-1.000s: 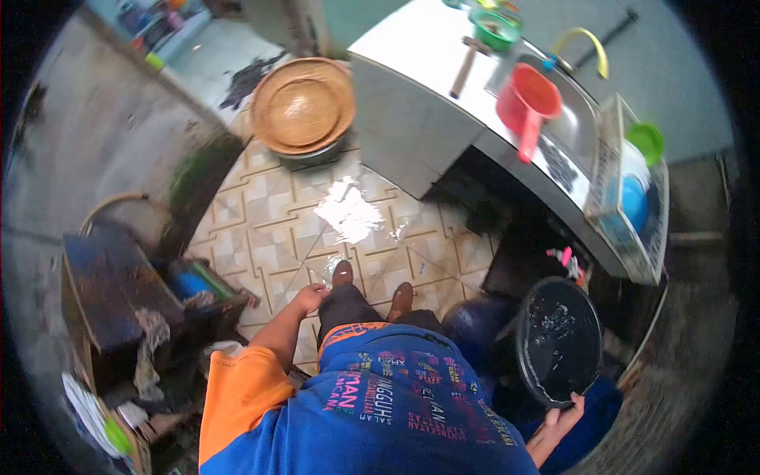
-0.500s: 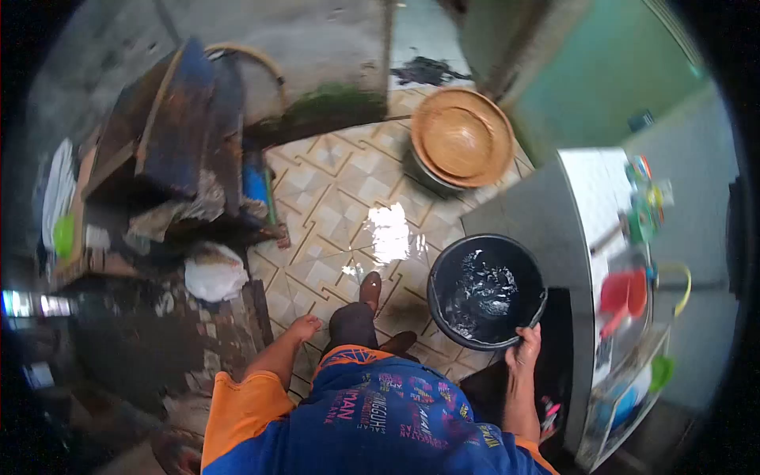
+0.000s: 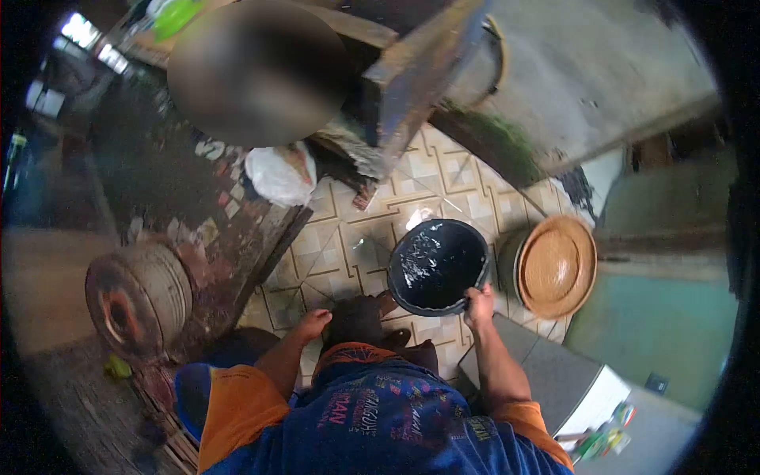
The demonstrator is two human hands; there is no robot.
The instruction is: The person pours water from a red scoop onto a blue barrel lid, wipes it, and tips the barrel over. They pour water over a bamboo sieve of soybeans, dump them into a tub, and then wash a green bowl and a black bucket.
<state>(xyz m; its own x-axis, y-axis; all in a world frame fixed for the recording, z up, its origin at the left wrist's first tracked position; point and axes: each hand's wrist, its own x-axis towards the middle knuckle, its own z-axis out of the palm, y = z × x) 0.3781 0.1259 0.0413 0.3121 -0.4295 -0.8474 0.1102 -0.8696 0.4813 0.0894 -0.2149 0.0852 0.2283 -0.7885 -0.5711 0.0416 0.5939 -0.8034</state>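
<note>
My right hand [image 3: 479, 306] is closed on the near right rim of a round black plastic basin [image 3: 438, 307]. Glinting water shows inside it. The basin hangs over the tiled floor in front of my legs, slightly tilted. On the other side, my left hand [image 3: 315, 323] hangs beside my thigh with its fingers curled in, and I see nothing in it. A large dark container with a brown round basin [image 3: 557, 267] on top stands just right of the black basin.
Tiled floor [image 3: 328, 249] lies ahead, shiny in places. On the left are a white plastic bag [image 3: 279, 176], a raised dirt-covered ledge and a round, stove-like drum [image 3: 142, 297]. A grey tiled counter [image 3: 538, 360] is at my right. A concrete wall [image 3: 586, 87] rises beyond.
My view has swung to the left, so the counter slid down to the lower right and the drum came into sight. The black basin stays in my right hand, now more in front of me.
</note>
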